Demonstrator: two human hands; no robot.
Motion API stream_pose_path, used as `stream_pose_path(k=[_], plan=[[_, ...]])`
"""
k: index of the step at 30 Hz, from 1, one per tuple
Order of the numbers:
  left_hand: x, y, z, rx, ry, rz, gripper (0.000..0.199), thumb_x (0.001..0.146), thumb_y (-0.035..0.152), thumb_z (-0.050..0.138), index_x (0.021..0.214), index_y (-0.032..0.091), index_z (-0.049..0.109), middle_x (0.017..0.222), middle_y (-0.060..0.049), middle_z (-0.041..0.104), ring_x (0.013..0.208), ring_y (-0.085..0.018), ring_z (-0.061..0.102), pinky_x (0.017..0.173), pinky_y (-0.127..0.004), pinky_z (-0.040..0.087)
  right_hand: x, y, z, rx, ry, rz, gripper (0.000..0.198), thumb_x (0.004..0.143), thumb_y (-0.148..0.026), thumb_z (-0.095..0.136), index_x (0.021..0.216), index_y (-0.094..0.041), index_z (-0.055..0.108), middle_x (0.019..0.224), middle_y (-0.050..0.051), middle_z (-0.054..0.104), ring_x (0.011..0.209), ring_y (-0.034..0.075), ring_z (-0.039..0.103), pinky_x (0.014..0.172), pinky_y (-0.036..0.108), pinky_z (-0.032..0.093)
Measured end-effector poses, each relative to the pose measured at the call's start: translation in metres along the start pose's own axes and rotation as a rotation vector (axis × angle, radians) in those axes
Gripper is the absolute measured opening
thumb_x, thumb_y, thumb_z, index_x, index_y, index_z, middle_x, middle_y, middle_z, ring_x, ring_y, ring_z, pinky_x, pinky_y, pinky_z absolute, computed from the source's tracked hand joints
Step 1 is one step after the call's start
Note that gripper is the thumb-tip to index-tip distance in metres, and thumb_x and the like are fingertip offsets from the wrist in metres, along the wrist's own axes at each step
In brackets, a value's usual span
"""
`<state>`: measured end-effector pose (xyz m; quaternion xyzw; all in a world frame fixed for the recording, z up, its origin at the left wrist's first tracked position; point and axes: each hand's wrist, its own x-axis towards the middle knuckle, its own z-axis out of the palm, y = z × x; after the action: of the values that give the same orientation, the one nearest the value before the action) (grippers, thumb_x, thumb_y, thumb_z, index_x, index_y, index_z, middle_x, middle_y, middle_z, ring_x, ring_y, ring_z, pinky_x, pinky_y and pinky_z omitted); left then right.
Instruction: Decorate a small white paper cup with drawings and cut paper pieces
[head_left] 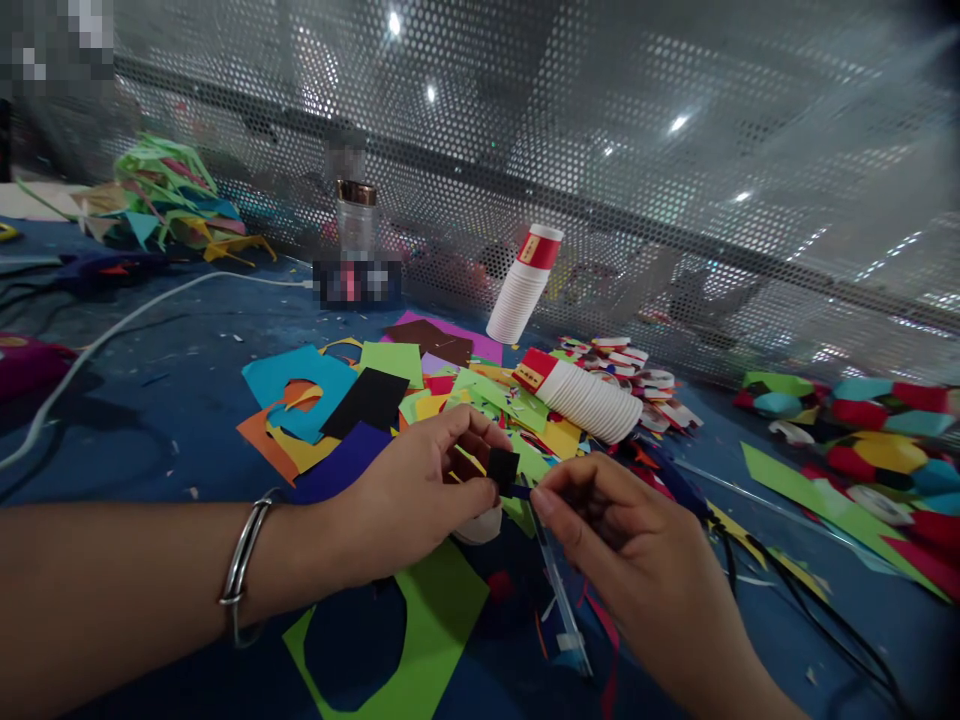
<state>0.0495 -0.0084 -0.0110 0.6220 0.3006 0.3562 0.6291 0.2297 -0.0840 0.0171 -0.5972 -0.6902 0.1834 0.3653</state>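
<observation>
My left hand (442, 470), a silver bangle on its wrist, pinches a small black paper square (503, 466) between thumb and fingers. My right hand (622, 540) is closed close beside it, thumb and forefinger on the end of a thin dark blue strip (520, 491) that runs to the square. Whether the strip is joined to the square I cannot tell. A pale round object (480, 525) shows partly below my left hand. Under both hands lie coloured paper scraps, among them a green sheet (450, 610) with a large round hole cut out.
One stack of paper cups (525, 285) stands tilted near the perforated metal screen (465, 180); another stack (592, 400) lies on its side. A glue gun (667, 470) with a black cord sits right. A white cable (135, 300) crosses left. Coloured paper balls (885, 450) lie far right.
</observation>
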Motion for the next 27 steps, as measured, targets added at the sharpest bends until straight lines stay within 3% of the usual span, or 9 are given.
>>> stream_pose_path(k=[13, 27], plan=[[-0.0045, 0.0027, 0.0035, -0.005, -0.052, -0.031, 0.024, 0.080, 0.020, 0.067, 0.100, 0.021, 0.053, 0.080, 0.005, 0.053, 0.069, -0.010, 0.050, 0.064, -0.026, 0.042, 0.0029, 0.0044, 0.0019, 0.162, -0.042, 0.140, 0.021, 0.094, -0.041, 0.062, 0.086, -0.022, 0.063, 0.070, -0.003, 0.061, 0.052, 0.009, 0.047, 0.047, 0.022, 0.039], [-0.0057, 0.0040, 0.0056, -0.079, -0.089, -0.030, 0.016, 0.084, 0.021, 0.063, 0.092, 0.020, 0.050, 0.073, 0.006, 0.054, 0.066, -0.009, 0.051, 0.063, -0.025, 0.040, 0.0023, 0.0033, 0.0032, 0.158, -0.038, 0.117, 0.019, 0.093, -0.040, 0.062, 0.085, -0.023, 0.063, 0.069, -0.003, 0.061, 0.053, 0.010, 0.047, 0.048, 0.022, 0.038]])
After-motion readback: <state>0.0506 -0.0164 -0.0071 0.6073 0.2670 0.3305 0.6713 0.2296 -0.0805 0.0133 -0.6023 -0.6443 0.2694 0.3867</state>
